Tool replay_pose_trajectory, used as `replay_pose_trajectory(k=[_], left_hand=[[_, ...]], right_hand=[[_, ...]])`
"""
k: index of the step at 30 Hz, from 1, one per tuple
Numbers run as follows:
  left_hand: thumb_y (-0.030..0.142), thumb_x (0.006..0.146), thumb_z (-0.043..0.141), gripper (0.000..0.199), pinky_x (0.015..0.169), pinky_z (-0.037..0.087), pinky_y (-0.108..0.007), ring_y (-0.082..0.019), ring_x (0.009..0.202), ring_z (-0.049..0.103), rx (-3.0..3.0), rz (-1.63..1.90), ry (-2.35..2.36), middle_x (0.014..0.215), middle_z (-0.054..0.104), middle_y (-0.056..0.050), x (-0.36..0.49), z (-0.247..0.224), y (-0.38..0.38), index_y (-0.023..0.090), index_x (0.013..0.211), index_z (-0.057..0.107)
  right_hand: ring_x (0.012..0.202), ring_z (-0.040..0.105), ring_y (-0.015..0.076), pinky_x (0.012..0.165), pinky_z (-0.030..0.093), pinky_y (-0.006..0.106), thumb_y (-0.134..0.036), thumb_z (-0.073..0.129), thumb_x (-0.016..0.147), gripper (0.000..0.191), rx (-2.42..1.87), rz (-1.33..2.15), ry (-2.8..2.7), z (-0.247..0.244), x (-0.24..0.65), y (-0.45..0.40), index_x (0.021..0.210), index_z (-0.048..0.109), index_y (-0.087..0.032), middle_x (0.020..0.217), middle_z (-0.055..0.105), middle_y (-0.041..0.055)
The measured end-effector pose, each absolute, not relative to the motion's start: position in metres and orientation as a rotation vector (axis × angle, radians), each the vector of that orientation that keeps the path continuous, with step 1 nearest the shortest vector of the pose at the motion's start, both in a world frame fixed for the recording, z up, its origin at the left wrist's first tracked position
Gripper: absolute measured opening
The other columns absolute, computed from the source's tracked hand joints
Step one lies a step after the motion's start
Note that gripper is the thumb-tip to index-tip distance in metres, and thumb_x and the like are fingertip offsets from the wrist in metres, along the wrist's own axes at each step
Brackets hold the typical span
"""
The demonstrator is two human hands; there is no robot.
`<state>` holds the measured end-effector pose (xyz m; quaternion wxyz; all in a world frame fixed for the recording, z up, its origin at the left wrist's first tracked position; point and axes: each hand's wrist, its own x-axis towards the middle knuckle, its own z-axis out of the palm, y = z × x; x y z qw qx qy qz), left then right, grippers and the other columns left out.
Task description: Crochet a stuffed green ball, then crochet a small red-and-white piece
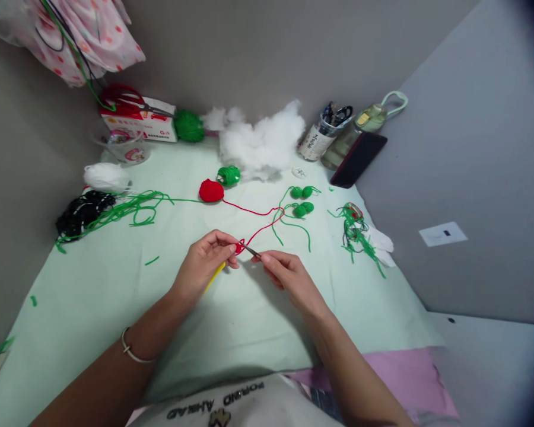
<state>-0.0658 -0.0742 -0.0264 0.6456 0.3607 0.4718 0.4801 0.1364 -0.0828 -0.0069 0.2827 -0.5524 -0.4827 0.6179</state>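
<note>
My left hand (209, 258) pinches a small red yarn piece (239, 248) between thumb and fingers. A thin yellow stick (214, 277) pokes out beneath that hand, its ends hidden. In the fingers of my right hand (285, 270) is a slim pointed metal tool (251, 251), its tip at the red piece; its exact kind is unclear. Red yarn (267, 227) runs from the piece out to the right, loops, and comes back to a red yarn ball (212, 191). Near that loop lie small green knitted balls (303, 210) with loose green tails.
White stuffing (262, 139) is heaped at the back, beside a green yarn ball (189, 126). Scissors (129, 101) lie on a box at back left. Tangled green strands (120, 212) are left; yarn scraps (356, 231) are right. A pen cup (318, 139) and dark phone (359, 160) stand back right.
</note>
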Motion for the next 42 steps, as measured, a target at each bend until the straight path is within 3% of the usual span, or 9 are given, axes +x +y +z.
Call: replay_pose_trajectory(k=[6,13,21,26,33,37,42], left_hand=[[0.031,0.081,0.079,0.018,0.067,0.054,-0.027,-0.014,0.063,0.065,0.795,1.085,1.064,0.065,0.068,0.001,-0.064,-0.024,-0.074,0.017,0.086,0.068],[0.032,0.076,0.081,0.023,0.061,0.052,-0.024,-0.012,0.061,0.060,0.712,1.089,1.038,0.065,0.066,0.002,-0.063,-0.019,-0.073,0.017,0.084,0.067],[0.032,0.075,0.082,0.023,0.062,0.051,-0.024,-0.012,0.060,0.061,0.704,1.068,1.022,0.063,0.066,0.002,-0.059,-0.016,-0.074,0.017,0.083,0.066],[0.031,0.077,0.081,0.020,0.064,0.050,-0.026,-0.013,0.057,0.063,0.746,1.033,1.018,0.060,0.068,0.001,-0.060,-0.018,-0.075,0.018,0.083,0.067],[0.031,0.075,0.081,0.020,0.060,0.050,-0.026,-0.013,0.056,0.061,0.749,1.045,1.036,0.060,0.066,0.002,-0.062,-0.020,-0.073,0.018,0.081,0.067],[0.030,0.076,0.081,0.020,0.062,0.050,-0.025,-0.012,0.057,0.061,0.749,1.046,1.036,0.060,0.066,0.002,-0.063,-0.020,-0.073,0.017,0.082,0.067],[0.030,0.076,0.082,0.021,0.062,0.050,-0.026,-0.013,0.056,0.063,0.764,1.023,1.024,0.060,0.067,0.002,-0.063,-0.021,-0.073,0.017,0.082,0.067]], right_hand=[[0.054,0.025,0.0095,0.051,0.017,0.028,-0.056,0.071,0.085,0.040,-1.453,1.580,-1.191,-0.011,0.132,-0.084,0.092,0.078,-0.017,0.058,0.034,-0.0064],[0.056,0.026,0.0100,0.052,0.022,0.027,-0.056,0.070,0.087,0.040,-1.450,1.415,-1.094,-0.017,0.147,-0.089,0.103,0.076,-0.020,0.065,0.038,-0.0049],[0.052,0.020,0.0070,0.049,0.013,0.027,-0.057,0.072,0.084,0.042,-1.399,1.803,-1.057,-0.005,0.139,-0.089,0.092,0.074,-0.016,0.059,0.033,-0.0079],[0.051,0.019,0.0064,0.049,0.011,0.027,-0.057,0.072,0.084,0.042,-1.370,1.836,-1.040,-0.002,0.133,-0.086,0.092,0.074,-0.016,0.060,0.033,-0.0078],[0.053,0.022,0.0079,0.050,0.015,0.027,-0.056,0.073,0.083,0.039,-1.470,1.379,-1.078,0.003,0.159,-0.072,0.094,0.075,-0.018,0.062,0.033,-0.0068],[0.055,0.027,0.0092,0.051,0.018,0.027,-0.057,0.072,0.084,0.040,-1.515,1.582,-1.344,0.008,0.162,-0.074,0.093,0.077,-0.018,0.060,0.036,-0.0059],[0.053,0.023,0.0086,0.049,0.017,0.027,-0.057,0.070,0.086,0.041,-1.432,1.737,-1.299,0.002,0.151,-0.078,0.094,0.077,-0.018,0.057,0.033,-0.0077]])
